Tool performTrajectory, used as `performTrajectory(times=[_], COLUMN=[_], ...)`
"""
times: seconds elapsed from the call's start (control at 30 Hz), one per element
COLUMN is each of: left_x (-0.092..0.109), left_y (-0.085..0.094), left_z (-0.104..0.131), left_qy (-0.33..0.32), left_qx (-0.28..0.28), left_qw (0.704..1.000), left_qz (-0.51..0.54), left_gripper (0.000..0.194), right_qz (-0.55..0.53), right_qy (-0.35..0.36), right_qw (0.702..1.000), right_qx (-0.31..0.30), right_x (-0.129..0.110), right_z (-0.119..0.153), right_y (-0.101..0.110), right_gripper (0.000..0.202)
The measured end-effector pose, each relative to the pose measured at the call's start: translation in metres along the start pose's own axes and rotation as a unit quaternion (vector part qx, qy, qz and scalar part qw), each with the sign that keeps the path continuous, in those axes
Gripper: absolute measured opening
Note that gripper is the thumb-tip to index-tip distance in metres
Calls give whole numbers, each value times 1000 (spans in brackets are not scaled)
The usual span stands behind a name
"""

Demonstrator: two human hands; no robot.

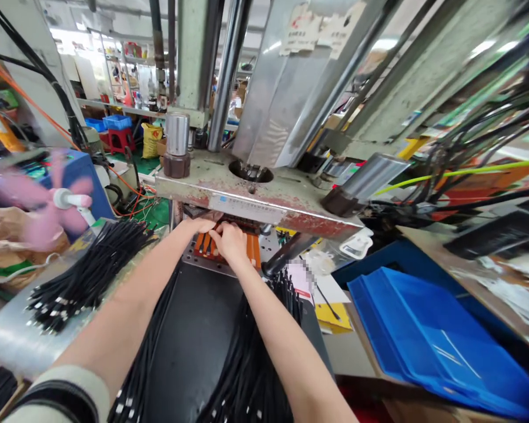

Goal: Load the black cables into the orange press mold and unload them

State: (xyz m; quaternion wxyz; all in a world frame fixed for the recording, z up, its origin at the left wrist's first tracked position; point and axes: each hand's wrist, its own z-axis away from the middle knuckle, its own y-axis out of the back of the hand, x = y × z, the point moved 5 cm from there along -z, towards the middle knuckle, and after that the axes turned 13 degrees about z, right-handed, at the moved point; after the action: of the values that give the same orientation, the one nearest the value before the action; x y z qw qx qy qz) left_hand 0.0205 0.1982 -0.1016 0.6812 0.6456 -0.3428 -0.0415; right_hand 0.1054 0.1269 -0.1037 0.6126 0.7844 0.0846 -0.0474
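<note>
Both my hands reach under the heavy plate of a press, over an orange mould block with slots. Black cable ends with metal plugs lie in the slots. My left hand is at the back left of the block, its fingers partly hidden by the plate's edge. My right hand bends over the middle of the block, thumb and fingers curled together at a cable end. What either hand pinches is too small and covered to make out. Black cables hang in front, beside a dark panel.
A bundle of black cables lies on a metal table to the left. Behind it a pink fan spins. Blue bins stand at the right. Steel columns of the press rise ahead, and hoses hang at the far right.
</note>
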Motion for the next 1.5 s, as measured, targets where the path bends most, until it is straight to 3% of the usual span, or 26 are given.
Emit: performTrajectory(times=[0.07,0.13,0.2,0.27,0.37,0.47,0.6,0.7,0.8,0.87,0.97,1.03,1.1,1.27,1.33,1.43,1.5], left_x=[-1,-2,-7,-17,-38,-52,-48,-14,38,72,108,120,125,126,124,122,125], left_y=[-2,-5,-8,-13,-26,-32,-15,10,39,55,66,69,73,78,87,109,118], left_z=[17,50,92,130,159,158,150,150,149,146,139,135,131,119,114,112,114], left_qy=[23,31,27,56,118,128,103,21,-53,-85,-106,-120,-145,-179,-198,-252,-312], left_qx=[15,49,102,129,105,82,113,129,116,91,20,6,34,70,135,276,317], left_qw=[1000,998,994,990,986,988,985,967,937,913,881,880,886,879,875,864,852], left_qz=[6,11,8,-29,-47,6,79,221,325,390,461,460,438,437,421,337,276], left_gripper=[50,52,46,35,19,9,10,11,11,11,12,16,21,18,17,18,21], right_qz=[-24,-38,15,129,210,168,93,-94,-275,-344,-419,-451,-451,-349,-316,-271,-253], right_qy=[24,38,-13,-105,-121,-102,-130,-59,45,71,61,53,56,125,150,156,140], right_qw=[999,997,998,986,954,962,983,994,960,934,901,884,883,926,936,950,957], right_qx=[25,58,61,-21,-178,-190,-89,-9,37,62,98,113,117,75,46,17,20], right_x=[10,34,71,109,138,142,134,101,54,30,15,13,12,1,-3,-1,6], right_z=[8,31,65,101,140,146,139,137,137,133,124,118,115,120,122,111,91], right_y=[6,13,15,7,-14,-22,-5,21,49,65,79,83,84,69,55,34,23], right_gripper=[13,13,20,27,33,30,24,16,10,9,10,11,14,17,14,11,11])
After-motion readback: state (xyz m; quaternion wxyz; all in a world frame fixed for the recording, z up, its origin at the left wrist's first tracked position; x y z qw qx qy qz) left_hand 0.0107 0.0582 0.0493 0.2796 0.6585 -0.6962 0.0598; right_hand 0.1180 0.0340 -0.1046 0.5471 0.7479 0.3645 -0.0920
